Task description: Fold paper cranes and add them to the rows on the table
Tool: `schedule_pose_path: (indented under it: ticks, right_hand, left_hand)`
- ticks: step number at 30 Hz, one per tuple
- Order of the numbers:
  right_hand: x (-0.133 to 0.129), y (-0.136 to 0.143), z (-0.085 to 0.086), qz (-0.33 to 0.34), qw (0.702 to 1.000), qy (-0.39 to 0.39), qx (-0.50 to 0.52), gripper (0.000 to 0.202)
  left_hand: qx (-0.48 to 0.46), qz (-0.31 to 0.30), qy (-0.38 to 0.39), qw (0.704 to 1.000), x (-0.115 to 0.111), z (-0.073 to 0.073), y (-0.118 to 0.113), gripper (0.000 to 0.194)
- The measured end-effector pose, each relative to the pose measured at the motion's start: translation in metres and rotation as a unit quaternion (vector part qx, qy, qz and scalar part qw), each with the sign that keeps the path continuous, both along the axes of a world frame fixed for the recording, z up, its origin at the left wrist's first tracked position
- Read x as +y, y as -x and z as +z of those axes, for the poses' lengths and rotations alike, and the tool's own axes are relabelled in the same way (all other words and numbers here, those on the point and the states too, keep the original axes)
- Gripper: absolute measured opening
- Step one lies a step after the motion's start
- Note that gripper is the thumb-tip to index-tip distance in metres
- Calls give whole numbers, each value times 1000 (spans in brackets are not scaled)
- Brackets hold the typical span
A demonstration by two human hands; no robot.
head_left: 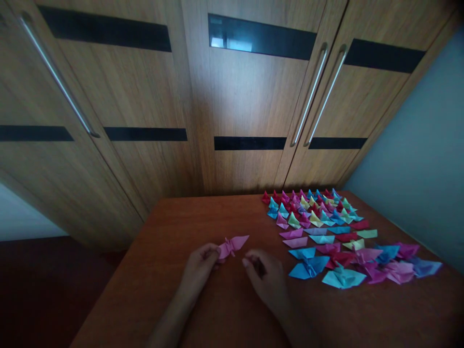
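Observation:
Near the middle of the table, a pink origami crane (236, 243) is pinched by one wing in my left hand (203, 263), between thumb and fingers. Its other wing points up and to the right. My right hand (266, 275) is just right of the crane, apart from it. The fingers are curled in toward the thumb, and nothing shows between them. To the right of that hand lies a loose group of folded cranes with spread wings, among them a blue crane (309, 267) and a light turquoise crane (343, 277).
Behind that group, flat folded paper pieces (319, 239) lie in rows. Several rows of upright folded paper figures (308, 208) in many colours fill the table's far right. The reddish-brown table (174, 227) stands against a wooden wardrobe (246, 96), with a pale wall (416, 159) on the right.

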State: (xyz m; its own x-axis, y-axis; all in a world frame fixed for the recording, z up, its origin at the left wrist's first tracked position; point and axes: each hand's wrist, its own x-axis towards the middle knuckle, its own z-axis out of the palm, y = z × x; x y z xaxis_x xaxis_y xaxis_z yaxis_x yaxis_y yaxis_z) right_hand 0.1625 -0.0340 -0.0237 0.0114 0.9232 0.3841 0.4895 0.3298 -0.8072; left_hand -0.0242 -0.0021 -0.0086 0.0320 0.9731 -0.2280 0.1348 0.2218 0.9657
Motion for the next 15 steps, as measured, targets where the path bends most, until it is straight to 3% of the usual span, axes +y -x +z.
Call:
schedule_pose_path:
  ticks: [4,10,15]
  right_hand:
    - [1,4,-4,40,999,6,-35,18]
    - [5,0,1,77,996,-13,30,28]
    - [9,-5,1,28,996,13,84,33]
  left_hand:
    - [8,-27,-15,999,-2,3,-4,21]
    - [-4,-85,-44,995,-5,10,-8,22]
    - [5,-68,-50,996,-7,15,-7,23]
